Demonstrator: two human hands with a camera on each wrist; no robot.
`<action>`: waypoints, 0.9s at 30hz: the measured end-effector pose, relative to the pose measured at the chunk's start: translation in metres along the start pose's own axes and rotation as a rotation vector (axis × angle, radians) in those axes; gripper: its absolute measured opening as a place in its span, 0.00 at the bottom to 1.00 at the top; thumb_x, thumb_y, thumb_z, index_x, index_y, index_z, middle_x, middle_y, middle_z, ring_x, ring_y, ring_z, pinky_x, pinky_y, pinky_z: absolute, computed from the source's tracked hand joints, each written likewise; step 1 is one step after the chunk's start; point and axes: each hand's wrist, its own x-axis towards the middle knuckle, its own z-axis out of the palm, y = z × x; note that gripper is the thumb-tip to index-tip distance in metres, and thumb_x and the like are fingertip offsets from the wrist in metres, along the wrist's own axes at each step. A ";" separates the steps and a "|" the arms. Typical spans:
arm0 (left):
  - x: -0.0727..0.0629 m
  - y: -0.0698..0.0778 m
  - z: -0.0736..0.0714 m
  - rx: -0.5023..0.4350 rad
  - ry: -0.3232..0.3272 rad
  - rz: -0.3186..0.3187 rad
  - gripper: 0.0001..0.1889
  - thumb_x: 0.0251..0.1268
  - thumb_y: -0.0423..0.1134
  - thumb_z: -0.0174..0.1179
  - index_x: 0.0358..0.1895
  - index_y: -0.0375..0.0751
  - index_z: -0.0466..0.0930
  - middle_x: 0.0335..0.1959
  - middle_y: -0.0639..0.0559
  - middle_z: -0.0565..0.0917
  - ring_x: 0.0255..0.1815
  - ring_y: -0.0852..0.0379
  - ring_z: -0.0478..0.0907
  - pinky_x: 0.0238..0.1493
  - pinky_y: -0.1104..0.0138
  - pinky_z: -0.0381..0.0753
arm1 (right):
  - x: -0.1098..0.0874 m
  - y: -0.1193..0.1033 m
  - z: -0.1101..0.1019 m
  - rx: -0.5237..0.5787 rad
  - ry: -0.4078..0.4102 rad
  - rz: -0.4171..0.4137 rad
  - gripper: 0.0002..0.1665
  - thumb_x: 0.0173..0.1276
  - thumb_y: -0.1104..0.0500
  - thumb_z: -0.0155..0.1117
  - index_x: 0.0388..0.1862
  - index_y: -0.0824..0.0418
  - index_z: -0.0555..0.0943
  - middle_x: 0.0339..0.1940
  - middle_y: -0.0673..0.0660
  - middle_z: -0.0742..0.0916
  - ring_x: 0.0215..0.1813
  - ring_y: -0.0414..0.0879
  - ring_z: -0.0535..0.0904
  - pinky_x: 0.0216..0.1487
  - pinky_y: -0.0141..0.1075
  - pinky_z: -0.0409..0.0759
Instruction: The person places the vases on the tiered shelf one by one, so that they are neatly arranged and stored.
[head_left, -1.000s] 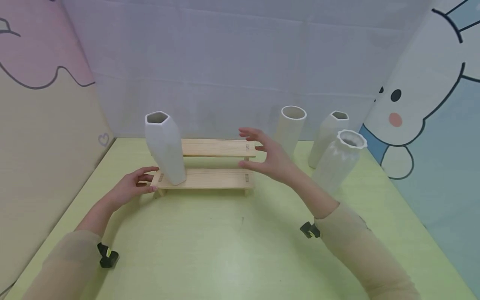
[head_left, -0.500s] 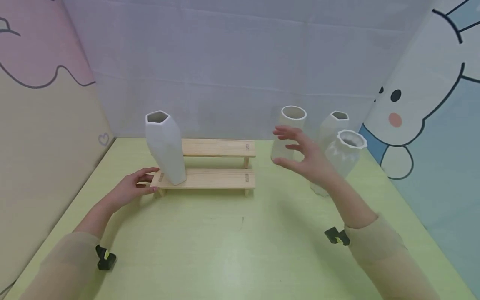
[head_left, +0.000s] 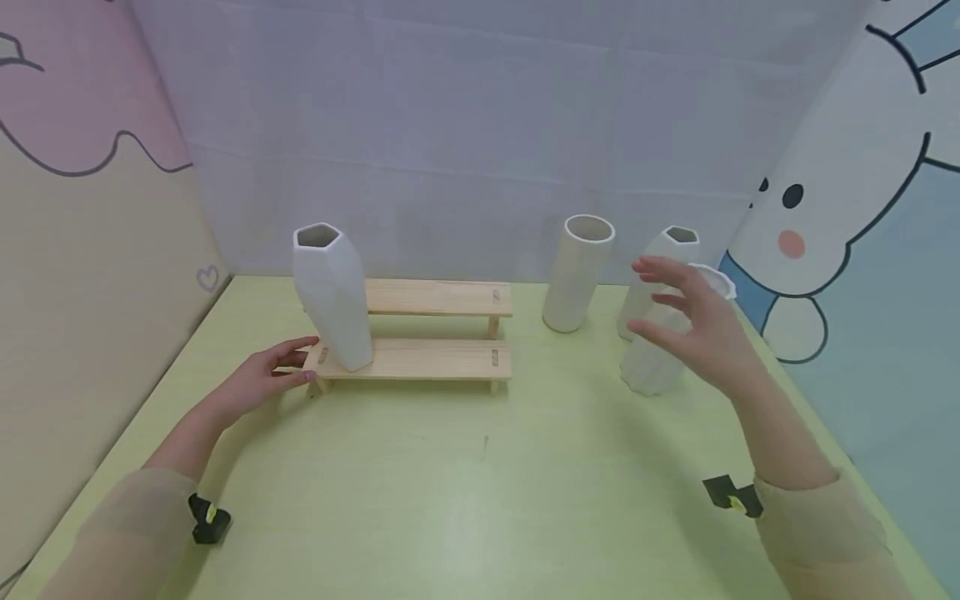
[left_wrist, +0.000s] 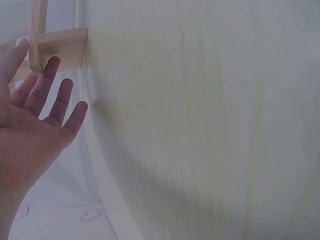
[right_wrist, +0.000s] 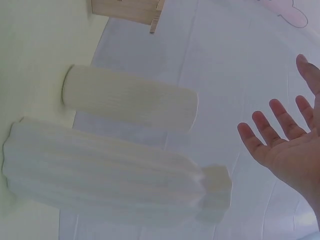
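My left hand (head_left: 258, 382) is at the left end of a two-tier wooden shelf (head_left: 450, 358), fingertips at the lower board's end. In the left wrist view, its fingers look loosely extended beside the board (left_wrist: 65, 37); firm contact cannot be made out. A white faceted vase (head_left: 333, 292) leans slightly on the lower tier's left part. My right hand (head_left: 701, 329) is raised, empty, with fingers spread, and partly covers a white fluted vase (head_left: 648, 367). In the right wrist view, that fluted vase (right_wrist: 110, 175) and the hand (right_wrist: 295, 155) are apart.
A white cylindrical vase (head_left: 576, 275) stands right of the shelf. Another faceted vase (head_left: 671, 244) is behind the fluted one, partly hidden. Everything rests on a pale green table (head_left: 450, 492), with a plain backdrop (head_left: 480, 125) behind and printed panels at both sides.
My right hand has moved rightward from the shelf's right end, past the cylindrical vase, to in front of the fluted vase. The left hand and the vases stay where they were.
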 end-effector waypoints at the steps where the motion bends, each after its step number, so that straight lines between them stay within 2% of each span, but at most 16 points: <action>1: 0.000 0.000 0.000 0.003 0.000 -0.003 0.36 0.64 0.54 0.58 0.73 0.47 0.56 0.60 0.36 0.73 0.62 0.39 0.69 0.58 0.45 0.69 | -0.003 0.002 -0.003 -0.008 0.009 0.004 0.45 0.56 0.66 0.72 0.70 0.47 0.64 0.65 0.50 0.74 0.62 0.31 0.67 0.57 0.17 0.68; 7: 0.000 0.000 -0.002 0.023 -0.004 -0.008 0.35 0.67 0.54 0.55 0.73 0.47 0.56 0.62 0.35 0.71 0.63 0.38 0.67 0.58 0.43 0.68 | -0.015 0.016 -0.021 -0.005 0.090 0.014 0.45 0.55 0.70 0.70 0.70 0.53 0.63 0.65 0.48 0.74 0.61 0.29 0.68 0.54 0.15 0.69; 14: 0.000 0.000 -0.001 0.027 -0.005 -0.013 0.35 0.67 0.54 0.55 0.73 0.47 0.56 0.62 0.34 0.71 0.64 0.37 0.66 0.59 0.40 0.66 | -0.023 0.030 -0.038 0.040 0.198 0.050 0.43 0.54 0.75 0.68 0.69 0.56 0.65 0.62 0.44 0.75 0.60 0.33 0.70 0.53 0.16 0.70; 19: -0.001 0.003 -0.001 0.030 -0.002 -0.010 0.34 0.68 0.54 0.54 0.73 0.46 0.55 0.61 0.33 0.72 0.63 0.37 0.66 0.58 0.40 0.67 | -0.030 0.043 -0.044 0.017 0.248 0.129 0.43 0.57 0.71 0.68 0.69 0.52 0.65 0.61 0.42 0.75 0.60 0.31 0.69 0.54 0.15 0.69; 23: -0.002 0.004 -0.001 0.024 -0.005 -0.036 0.35 0.67 0.55 0.54 0.73 0.48 0.54 0.62 0.33 0.70 0.64 0.36 0.65 0.59 0.38 0.65 | -0.034 0.054 -0.045 -0.018 0.258 0.194 0.42 0.58 0.67 0.69 0.70 0.48 0.64 0.62 0.42 0.74 0.60 0.29 0.68 0.54 0.14 0.68; 27: -0.002 0.002 0.000 0.016 -0.001 -0.057 0.36 0.66 0.56 0.54 0.74 0.50 0.54 0.63 0.34 0.70 0.65 0.37 0.64 0.60 0.38 0.63 | -0.036 0.065 -0.043 0.019 0.271 0.228 0.42 0.59 0.67 0.68 0.70 0.48 0.64 0.62 0.43 0.73 0.59 0.32 0.67 0.53 0.14 0.69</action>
